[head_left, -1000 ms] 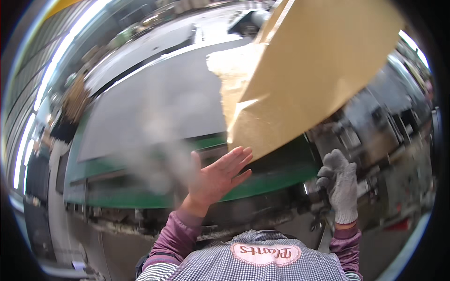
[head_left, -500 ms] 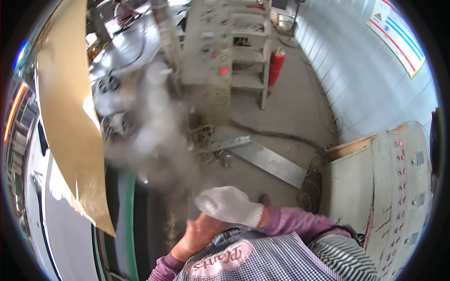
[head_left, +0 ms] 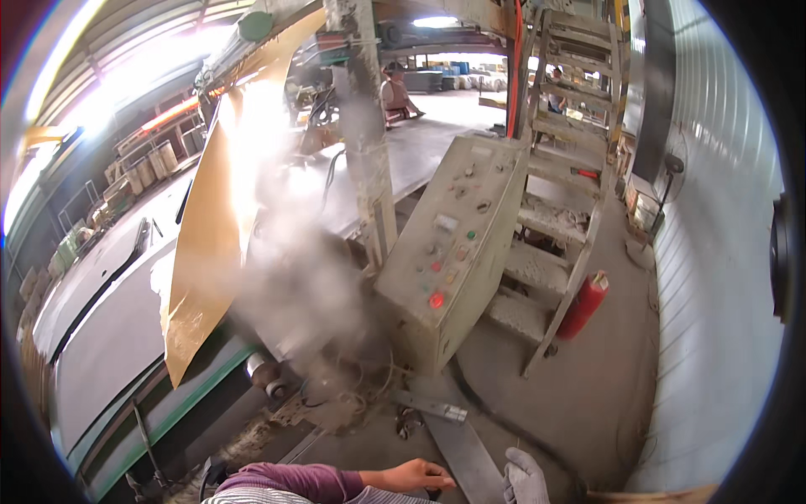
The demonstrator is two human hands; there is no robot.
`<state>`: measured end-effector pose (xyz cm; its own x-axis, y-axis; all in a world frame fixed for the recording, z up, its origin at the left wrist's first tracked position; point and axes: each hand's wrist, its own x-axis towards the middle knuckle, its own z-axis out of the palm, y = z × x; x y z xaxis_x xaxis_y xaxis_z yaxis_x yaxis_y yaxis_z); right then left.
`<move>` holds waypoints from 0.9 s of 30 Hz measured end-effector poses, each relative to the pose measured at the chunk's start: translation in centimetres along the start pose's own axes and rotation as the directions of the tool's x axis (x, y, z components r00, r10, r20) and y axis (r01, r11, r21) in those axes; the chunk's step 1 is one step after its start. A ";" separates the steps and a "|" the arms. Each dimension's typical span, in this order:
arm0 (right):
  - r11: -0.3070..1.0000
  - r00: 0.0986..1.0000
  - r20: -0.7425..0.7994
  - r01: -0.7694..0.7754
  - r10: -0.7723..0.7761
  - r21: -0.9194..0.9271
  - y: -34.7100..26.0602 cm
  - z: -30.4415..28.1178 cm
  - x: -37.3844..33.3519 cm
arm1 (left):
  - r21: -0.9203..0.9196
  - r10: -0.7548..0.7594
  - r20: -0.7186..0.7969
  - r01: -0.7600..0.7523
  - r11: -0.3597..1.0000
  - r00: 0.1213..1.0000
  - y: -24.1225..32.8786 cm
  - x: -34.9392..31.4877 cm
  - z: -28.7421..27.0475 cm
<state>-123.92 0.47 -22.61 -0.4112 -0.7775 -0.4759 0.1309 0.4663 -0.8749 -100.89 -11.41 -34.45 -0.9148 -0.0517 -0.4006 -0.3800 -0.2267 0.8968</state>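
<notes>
My left hand [head_left: 416,476] is bare and stretches to the right at the lower edge, out of a purple sleeve. Its fingers are loosely bent, and nothing shows in them. To its right, my right hand [head_left: 525,477] wears a whitish knitted glove; its fingers point up and away, with nothing visible in them. The two hands are apart. Between and beyond them a flat grey metal plate [head_left: 464,458] lies on the floor, with a shorter metal strip [head_left: 430,406] across its far end. Neither hand visibly touches the plate.
A control cabinet [head_left: 445,252] with buttons stands ahead, beside metal steps [head_left: 537,265] and a red cylinder [head_left: 583,304]. Greyish vapour or dust [head_left: 302,281] blurs the machine at left. A tan sheet [head_left: 206,290] hangs over a green-edged conveyor [head_left: 180,420]. A dark cable [head_left: 495,416] crosses the floor.
The view has tipped up and swung, so the hands now sit lower in it. Earlier my hands were together at my front; now they are apart. The side cabinet at right has left view.
</notes>
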 end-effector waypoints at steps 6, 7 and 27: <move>0.937 0.998 -0.054 0.011 -0.032 -0.349 -7.4 -9.8 11.8 | -0.582 -0.103 -0.227 -0.050 0.811 0.969 10.5 6.4 -1.7; 0.891 0.983 -0.098 0.094 -0.153 -0.445 -7.2 -12.2 12.7 | -0.458 -0.066 -0.075 0.024 0.889 0.995 8.1 10.1 -4.9; 0.926 0.834 -0.417 -0.271 0.362 0.261 -10.3 -46.5 44.7 | -0.211 -0.042 -0.743 -0.173 0.962 0.668 26.7 40.9 -23.1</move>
<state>-185.60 -19.45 -30.68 -0.6719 -0.3033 -0.6757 0.4682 0.5330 -0.7048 -145.31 -42.08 -31.28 -0.4936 -0.7471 -0.4452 -0.1784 -0.4141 0.8926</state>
